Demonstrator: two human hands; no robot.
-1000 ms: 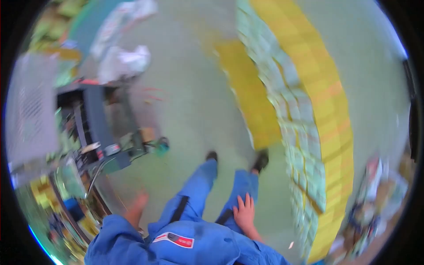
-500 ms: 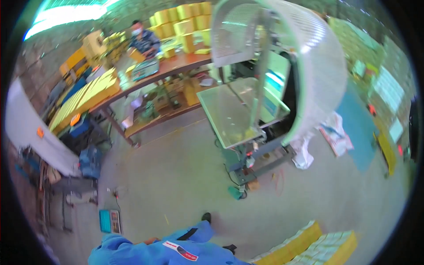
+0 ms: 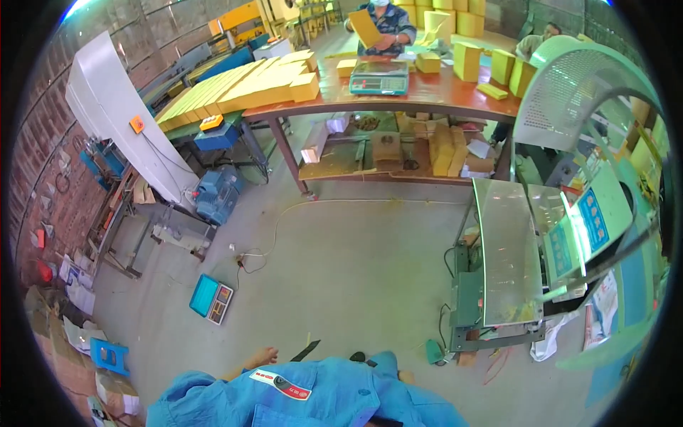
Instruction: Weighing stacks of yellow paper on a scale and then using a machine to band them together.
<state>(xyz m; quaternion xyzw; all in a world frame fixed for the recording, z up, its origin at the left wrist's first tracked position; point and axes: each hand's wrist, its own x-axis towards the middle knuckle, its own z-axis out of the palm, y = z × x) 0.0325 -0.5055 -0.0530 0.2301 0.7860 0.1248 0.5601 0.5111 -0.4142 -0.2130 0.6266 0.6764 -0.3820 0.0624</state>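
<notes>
My left hand [image 3: 264,358] hangs in front of my blue jacket [image 3: 334,390], fingers loosely apart and nothing seen in them. Just right of it is a dark strip [image 3: 306,351], and I cannot tell what it belongs to. Of my right hand [image 3: 405,376] only a small patch of skin shows beside the jacket; its fingers are hidden. Neither hand touches any of the things around. Nearest to the left hand, on the floor, lies a scale with a teal plate [image 3: 211,299].
A cable [image 3: 274,238] crosses the floor. Ahead, a co-worker [image 3: 384,28] holds a yellow box behind a red-brown table [image 3: 434,99] bearing another scale [image 3: 378,77]. A machine with a perforated guard [image 3: 562,99] stands right; a white machine column [image 3: 128,114] and blue motor [image 3: 218,193] stand left.
My view has swung left: the guarded machine has slid toward the right edge, and the table and co-worker sit more centrally. My left hand now shows more fully. The yellow stacks at lower right are gone from view.
</notes>
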